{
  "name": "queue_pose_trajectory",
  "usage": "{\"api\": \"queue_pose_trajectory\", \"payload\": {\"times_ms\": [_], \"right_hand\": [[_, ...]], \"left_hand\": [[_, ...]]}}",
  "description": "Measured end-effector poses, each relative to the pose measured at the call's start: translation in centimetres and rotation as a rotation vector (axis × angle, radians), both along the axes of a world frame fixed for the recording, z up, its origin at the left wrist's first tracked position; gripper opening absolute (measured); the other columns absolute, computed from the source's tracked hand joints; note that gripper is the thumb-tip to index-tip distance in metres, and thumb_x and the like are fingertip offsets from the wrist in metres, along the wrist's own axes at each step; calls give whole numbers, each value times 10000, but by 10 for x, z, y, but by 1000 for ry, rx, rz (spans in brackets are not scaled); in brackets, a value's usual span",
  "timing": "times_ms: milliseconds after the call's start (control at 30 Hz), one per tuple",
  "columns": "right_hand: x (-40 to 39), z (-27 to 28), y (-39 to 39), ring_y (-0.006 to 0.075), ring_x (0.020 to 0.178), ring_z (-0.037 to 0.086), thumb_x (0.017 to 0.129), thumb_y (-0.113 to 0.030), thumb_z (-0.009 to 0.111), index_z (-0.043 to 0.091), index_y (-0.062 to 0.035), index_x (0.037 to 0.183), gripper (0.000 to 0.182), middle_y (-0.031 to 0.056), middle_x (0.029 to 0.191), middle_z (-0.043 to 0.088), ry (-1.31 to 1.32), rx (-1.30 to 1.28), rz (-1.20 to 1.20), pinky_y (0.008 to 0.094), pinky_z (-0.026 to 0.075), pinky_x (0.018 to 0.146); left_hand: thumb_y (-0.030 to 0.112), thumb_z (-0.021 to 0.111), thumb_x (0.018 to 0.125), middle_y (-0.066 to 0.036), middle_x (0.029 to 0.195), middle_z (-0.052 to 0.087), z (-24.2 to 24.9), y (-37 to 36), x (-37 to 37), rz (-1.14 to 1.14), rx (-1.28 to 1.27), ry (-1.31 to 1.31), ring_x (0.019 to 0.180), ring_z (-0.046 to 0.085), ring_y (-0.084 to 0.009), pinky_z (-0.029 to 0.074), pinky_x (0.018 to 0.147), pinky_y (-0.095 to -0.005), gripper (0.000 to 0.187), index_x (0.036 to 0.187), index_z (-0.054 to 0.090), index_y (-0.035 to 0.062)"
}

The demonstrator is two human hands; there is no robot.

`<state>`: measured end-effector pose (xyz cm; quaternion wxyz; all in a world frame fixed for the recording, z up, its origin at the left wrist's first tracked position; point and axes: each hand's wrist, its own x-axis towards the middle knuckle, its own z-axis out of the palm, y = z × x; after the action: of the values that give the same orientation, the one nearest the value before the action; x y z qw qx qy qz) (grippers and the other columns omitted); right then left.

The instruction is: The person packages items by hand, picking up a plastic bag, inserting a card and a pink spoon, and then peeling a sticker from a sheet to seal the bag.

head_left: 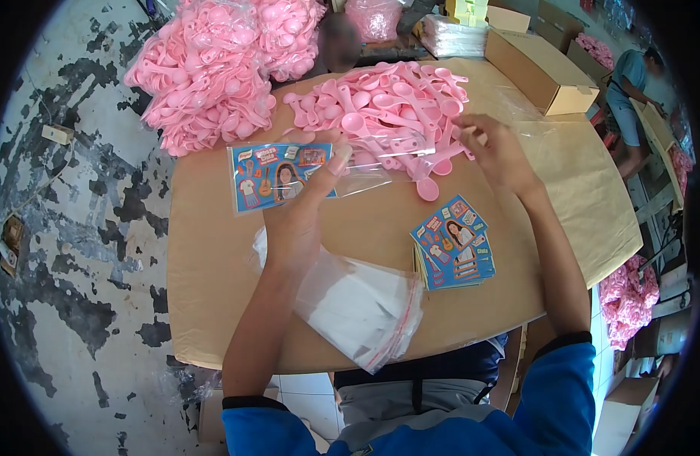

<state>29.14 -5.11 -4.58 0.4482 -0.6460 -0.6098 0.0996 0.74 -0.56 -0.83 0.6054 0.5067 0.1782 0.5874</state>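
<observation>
My left hand (313,191) is closed on a clear plastic bag (388,158) with a blue printed card (266,178) inside its left part. The bag's clear end stretches right, over the front of a pile of pink plastic spoons (403,102). My right hand (496,148) hovers at the right edge of that pile, fingers bent and apart, with nothing visible in them. Below it lies a fanned stack of blue cards (454,245). A stack of empty clear bags (357,308) rests under my left forearm.
Large bags of pink spoons (213,76) stand at the back left of the brown-covered table (213,304). A cardboard box (540,72) sits at the back right. Another person (631,95) is at the far right, and a blurred head shows behind the pile.
</observation>
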Motion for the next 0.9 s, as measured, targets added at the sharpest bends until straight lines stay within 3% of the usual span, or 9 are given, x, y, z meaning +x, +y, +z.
{"api": "queue_pose_trajectory", "payload": {"times_ms": [33, 67, 167, 267, 367, 467, 567, 800, 900], "right_hand": [[10, -13, 3, 122, 738, 607, 906, -215, 634, 651, 21, 1077, 292, 71, 826, 667, -172, -4, -100, 283, 495, 669], [20, -24, 6, 159, 760, 596, 873, -171, 651, 652, 31, 1088, 295, 100, 862, 661, -203, -11, -36, 313, 493, 711], [15, -7, 5, 163, 741, 578, 856, -149, 662, 660, 30, 1078, 285, 98, 898, 656, -35, -309, -43, 308, 486, 704], [22, -14, 5, 109, 738, 556, 862, -118, 674, 650, 18, 1121, 293, 90, 964, 649, 45, -323, 33, 279, 465, 670], [16, -14, -1, 110, 756, 545, 873, -106, 661, 652, 13, 1118, 272, 78, 938, 640, -136, -289, 120, 275, 455, 688], [17, -8, -6, 112, 736, 527, 896, -105, 635, 658, 15, 1094, 232, 60, 893, 622, -46, -293, 121, 272, 452, 705], [20, 15, -17, 140, 789, 574, 912, -143, 611, 661, 0, 1108, 248, 71, 878, 652, -116, -119, 87, 308, 473, 731], [-5, 50, -35, 67, 776, 535, 954, -156, 568, 678, 2, 1036, 209, 2, 848, 643, 251, -50, 276, 261, 446, 713], [-33, 44, -36, 52, 738, 504, 959, -159, 559, 678, 4, 998, 206, -11, 809, 623, 325, -59, 320, 243, 422, 677]], "left_hand": [[18, 724, 803, -94, 1112, 630, -1, 1, 0, -1, 30, 14, 1000, 613, -142, 501, 870, -308, 379, 1129, 535, 54], [19, 724, 804, -94, 1115, 629, -4, 3, 1, -3, 58, 27, 1004, 613, -143, 498, 880, -310, 385, 1138, 534, 52], [22, 725, 805, -99, 1132, 622, -6, 3, 1, -16, 68, 88, 1020, 608, -151, 490, 901, -317, 407, 1163, 532, 45], [25, 726, 805, -103, 1142, 618, -7, 6, 1, -22, 44, 91, 1033, 602, -156, 486, 911, -321, 419, 1175, 530, 39], [37, 729, 805, -100, 1140, 618, -5, 7, 1, -24, 26, 80, 1040, 598, -156, 479, 919, -324, 417, 1172, 531, 36], [55, 733, 806, -97, 1146, 612, -7, 9, 0, -15, 30, 74, 1053, 593, -160, 470, 933, -330, 428, 1179, 524, 32], [65, 730, 812, -97, 1164, 600, -10, 13, 0, -46, -11, -10, 1072, 588, -166, 461, 945, -336, 454, 1205, 506, 28], [67, 700, 842, -118, 1267, 562, -11, 19, 0, -94, -124, -82, 1166, 551, -191, 433, 998, -341, 470, 1255, 476, 40], [110, 704, 857, -125, 1324, 538, -20, 17, 3, -308, -65, -95, 1207, 529, -211, 423, 1018, -352, 487, 1275, 458, 69]]}}
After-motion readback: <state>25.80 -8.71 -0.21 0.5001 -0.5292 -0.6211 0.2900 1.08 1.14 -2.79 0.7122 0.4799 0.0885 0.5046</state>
